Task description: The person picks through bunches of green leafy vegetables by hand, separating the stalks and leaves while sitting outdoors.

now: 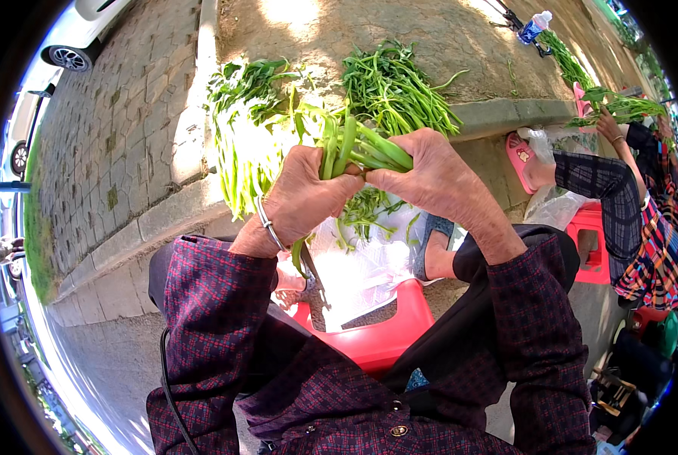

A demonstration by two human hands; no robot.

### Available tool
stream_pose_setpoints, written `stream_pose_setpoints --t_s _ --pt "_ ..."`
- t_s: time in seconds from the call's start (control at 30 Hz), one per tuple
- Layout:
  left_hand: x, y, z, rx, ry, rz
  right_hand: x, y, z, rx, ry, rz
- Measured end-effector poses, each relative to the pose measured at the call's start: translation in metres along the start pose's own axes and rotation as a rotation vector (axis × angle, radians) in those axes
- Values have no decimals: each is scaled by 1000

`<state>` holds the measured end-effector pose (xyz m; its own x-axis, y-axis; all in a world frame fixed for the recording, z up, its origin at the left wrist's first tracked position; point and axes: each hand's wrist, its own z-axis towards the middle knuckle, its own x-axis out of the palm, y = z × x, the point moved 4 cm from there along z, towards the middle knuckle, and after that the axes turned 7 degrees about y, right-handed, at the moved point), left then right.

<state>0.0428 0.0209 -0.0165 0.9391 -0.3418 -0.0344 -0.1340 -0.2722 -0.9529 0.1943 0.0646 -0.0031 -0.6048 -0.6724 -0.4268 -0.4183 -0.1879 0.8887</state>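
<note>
While both hands (305,193) clasp green stems (347,145) | bottle (536,26) at upper right bears blue label (531,31), print too small to read

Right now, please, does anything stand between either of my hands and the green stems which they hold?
Nothing visible does: your bare left hand and right hand both grip the green stems directly.
</note>
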Motion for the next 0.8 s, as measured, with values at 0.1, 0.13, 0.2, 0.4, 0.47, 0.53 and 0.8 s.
stream_pose_setpoints --t_s 0.1,0.13,0.2,0.4,0.47,0.53,0.8 --pt "2 1 1 24 34 111 3 -5 0 34 40 -43" --pt "1 3 1 45 42 165 5 -6 1 41 51 -54" --pt "1 2 1 56 58 234 7 -6 1 43 73 -61" --pt "3 5 1 -36 93 148 8 -4 0 63 75 -7" --pt "4 2 0 -20 65 99 8 -1 -1 83 75 84" --pt "3 0 1 22 35 39 6 1 0 50 8 95" --pt "4 -4 3 99 -96 -140 2 1 2 -25 -231 266"
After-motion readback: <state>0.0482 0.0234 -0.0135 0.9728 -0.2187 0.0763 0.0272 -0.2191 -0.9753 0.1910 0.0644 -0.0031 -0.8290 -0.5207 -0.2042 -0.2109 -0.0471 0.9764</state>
